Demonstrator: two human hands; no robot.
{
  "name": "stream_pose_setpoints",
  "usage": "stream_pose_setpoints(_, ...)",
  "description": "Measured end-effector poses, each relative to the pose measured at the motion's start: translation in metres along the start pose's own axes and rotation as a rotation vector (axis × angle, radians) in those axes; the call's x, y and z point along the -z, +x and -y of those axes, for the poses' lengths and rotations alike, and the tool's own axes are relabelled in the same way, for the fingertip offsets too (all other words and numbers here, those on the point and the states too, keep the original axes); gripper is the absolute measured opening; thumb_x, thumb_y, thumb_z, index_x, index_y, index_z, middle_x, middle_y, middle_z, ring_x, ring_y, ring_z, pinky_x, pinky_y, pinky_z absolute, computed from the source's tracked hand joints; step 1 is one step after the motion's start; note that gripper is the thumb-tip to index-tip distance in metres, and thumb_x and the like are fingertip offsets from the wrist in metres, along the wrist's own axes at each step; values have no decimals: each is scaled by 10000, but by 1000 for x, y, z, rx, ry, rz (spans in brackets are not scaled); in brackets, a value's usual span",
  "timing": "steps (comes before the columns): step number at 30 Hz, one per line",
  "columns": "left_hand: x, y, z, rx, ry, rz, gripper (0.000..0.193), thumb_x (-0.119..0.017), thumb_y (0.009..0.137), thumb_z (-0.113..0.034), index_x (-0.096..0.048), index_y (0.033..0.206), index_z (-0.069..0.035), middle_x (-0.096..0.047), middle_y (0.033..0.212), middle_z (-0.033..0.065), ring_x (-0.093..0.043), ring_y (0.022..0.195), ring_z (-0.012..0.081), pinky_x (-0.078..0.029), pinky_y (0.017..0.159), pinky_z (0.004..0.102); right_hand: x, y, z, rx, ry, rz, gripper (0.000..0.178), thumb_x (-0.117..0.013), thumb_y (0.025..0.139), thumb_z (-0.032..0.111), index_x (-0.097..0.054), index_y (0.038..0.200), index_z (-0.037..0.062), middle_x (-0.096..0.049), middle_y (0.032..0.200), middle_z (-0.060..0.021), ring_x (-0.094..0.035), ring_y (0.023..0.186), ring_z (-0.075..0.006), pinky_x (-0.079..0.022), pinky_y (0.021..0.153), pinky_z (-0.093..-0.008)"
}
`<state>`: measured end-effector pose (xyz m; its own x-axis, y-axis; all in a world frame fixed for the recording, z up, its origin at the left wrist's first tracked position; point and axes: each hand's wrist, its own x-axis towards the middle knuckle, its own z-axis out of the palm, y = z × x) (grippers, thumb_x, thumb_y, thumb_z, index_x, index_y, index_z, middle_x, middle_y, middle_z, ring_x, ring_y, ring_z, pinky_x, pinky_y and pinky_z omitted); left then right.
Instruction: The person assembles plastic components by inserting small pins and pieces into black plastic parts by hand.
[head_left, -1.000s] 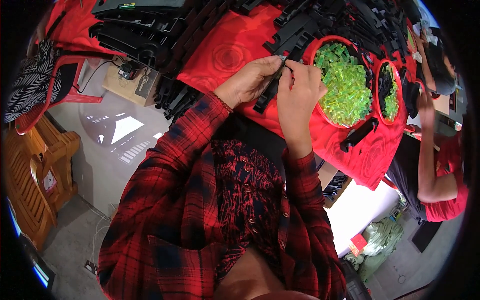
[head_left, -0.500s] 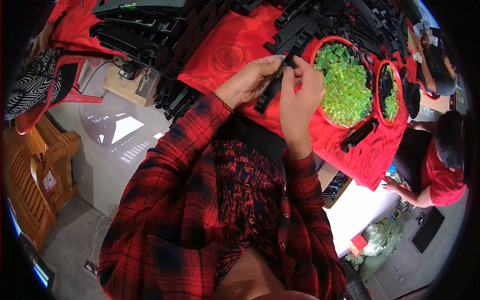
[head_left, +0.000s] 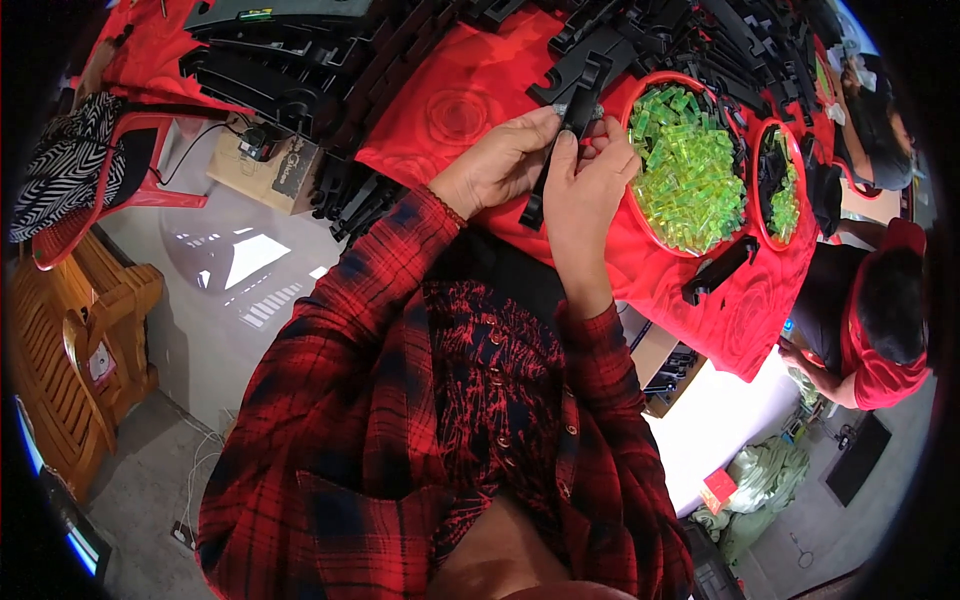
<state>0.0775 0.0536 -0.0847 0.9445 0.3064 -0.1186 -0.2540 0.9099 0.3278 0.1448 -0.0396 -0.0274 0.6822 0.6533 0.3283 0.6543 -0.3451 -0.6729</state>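
Observation:
Both of my hands meet over the near edge of the red-covered table, closed on one long black plastic part. My left hand grips it from the left with thumb and fingers. My right hand lays its thumb along the part's face, its fingers curled on the right side. One end points away from me, and the lower end shows between my hands. A small pale bit shows at my fingertips, too small to name. Right beside my right hand stands a red basin heaped with translucent yellow-green plastic pieces.
A smaller red basin holds green and black pieces. One black part lies near the table's right edge. Black parts pile up behind; more are stacked at left. A co-worker in red sits at right. A red chair stands left.
The black part has turned more upright, its far end now rising above my hands. My right hand has shifted slightly toward me. The co-worker at right has leaned in.

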Motion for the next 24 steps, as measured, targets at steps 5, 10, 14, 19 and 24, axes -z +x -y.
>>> stream_pose_setpoints(5, -5, -2, -2, -31, 51, 31, 439, -489, 1042, -171, -436, 1448, -10, -562, 1369, 92, -563, 1229, 202, -442, 1090, 345, -4, 0, 0, -164, 282, 64, 545, -633, 944, 126, -387, 1362, -123, -560, 1105, -161, -568, 932, -202, -498, 820, -332)
stream_pose_setpoints(10, -5, -2, 0, -18, 73, 42, 427, -493, 1042, -174, -456, 1435, -11, -567, 1361, 83, -560, 1229, 190, -439, 1084, 330, -2, 2, -4, -118, 261, 72, 491, -617, 948, 90, -401, 1343, -107, -565, 1079, -132, -560, 901, -177, -494, 802, -314)
stream_pose_setpoints(14, -3, -3, 0, -30, 42, -45, 353, -425, 1079, -176, -497, 1376, 2, -616, 1267, 109, -603, 1162, 199, -484, 1039, 313, -2, 3, -4, -112, 330, 122, 459, -601, 933, 28, -371, 1307, -105, -574, 1108, -223, -626, 999, -303, -510, 858, -390)
stream_pose_setpoints(19, -8, -4, -2, -26, 61, -7, 362, -429, 1078, -170, -481, 1393, 1, -616, 1262, 104, -603, 1160, 183, -487, 1034, 303, 1, 4, -3, -136, 332, 104, 398, -611, 939, 37, -406, 1257, -88, -565, 1019, -151, -577, 878, -204, -488, 763, -329)
stream_pose_setpoints(24, -1, -1, 1, 3, 88, -7, 420, -503, 1049, -196, -470, 1426, -13, -575, 1352, 85, -548, 1251, 182, -426, 1100, 329, 0, 6, -5, -164, 343, 81, 347, -635, 939, 47, -438, 1196, -79, -547, 920, -78, -518, 753, -113, -461, 653, -267)
